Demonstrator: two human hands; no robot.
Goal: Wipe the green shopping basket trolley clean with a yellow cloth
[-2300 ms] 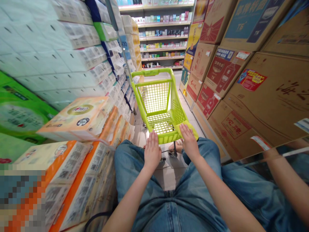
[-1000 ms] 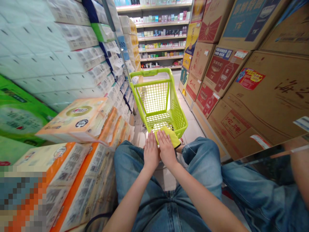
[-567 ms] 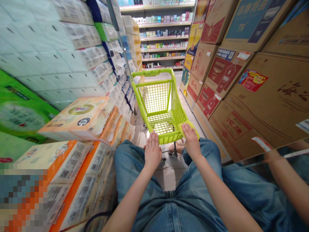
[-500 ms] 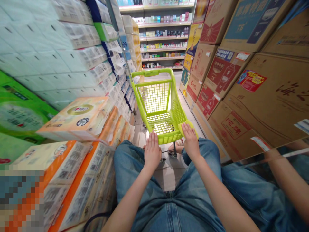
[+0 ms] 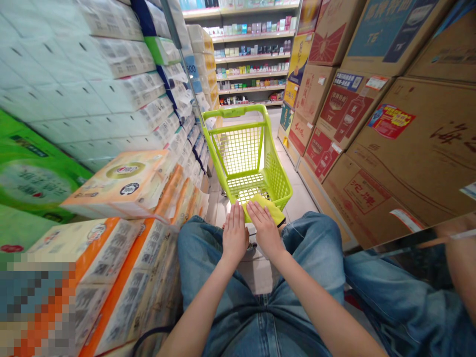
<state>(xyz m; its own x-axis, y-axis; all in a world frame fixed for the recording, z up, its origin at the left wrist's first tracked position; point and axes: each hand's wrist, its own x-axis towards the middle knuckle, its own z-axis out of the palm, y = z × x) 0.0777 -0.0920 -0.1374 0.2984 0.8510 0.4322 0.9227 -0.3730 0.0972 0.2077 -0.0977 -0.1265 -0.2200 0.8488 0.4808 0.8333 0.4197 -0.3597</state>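
A lime-green plastic shopping cart (image 5: 277, 171) with a lattice basket stands in front of my knees. My left hand (image 5: 235, 230) lies on the left part of its near rim, fingers straight and side by side; nothing is seen held in it. Beside it, my right hand (image 5: 265, 229) presses a folded yellow cloth (image 5: 273, 209) against the middle of the near rim. Its fingers lie extended over the cloth, and the thumb is hidden. The fingertips of both hands are close together. Inside the basket, only the bare lattice shows.
Stacked tissue packs (image 5: 119, 173) line the left side, close to my left knee. Cardboard cartons (image 5: 386, 134) rise on the right, above a reflective panel (image 5: 409, 258). Shelves of small goods (image 5: 253, 54) cross the far end. A grey pole (image 5: 174, 29) stands left of the cart.
My right hand has slid left with the yellow cloth, from the cart's near right corner to the middle of the near rim. The left hand and the cart have stayed in place.
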